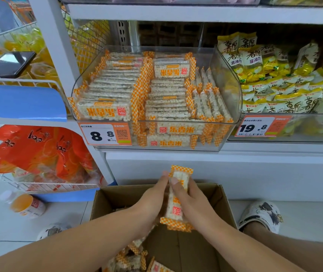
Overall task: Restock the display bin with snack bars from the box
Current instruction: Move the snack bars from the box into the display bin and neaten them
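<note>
A clear plastic display bin (233, 89) on the shelf holds rows of puffed-rice snack bars (117, 85) in orange-checked wrappers. Below it an open cardboard box (223, 205) stands on the floor with several loose bars (131, 258) at its bottom. Above the box, my left hand (152, 201) and my right hand (192, 203) together grip a small upright stack of bars (177, 201), one hand on each side. How many bars are in the stack cannot be told.
A second bin of yellow snack packs (278, 75) sits to the right. At the left hang wire baskets with orange bags (39, 152). A juice bottle (24, 205) lies on the floor. My shoes (260, 216) flank the box.
</note>
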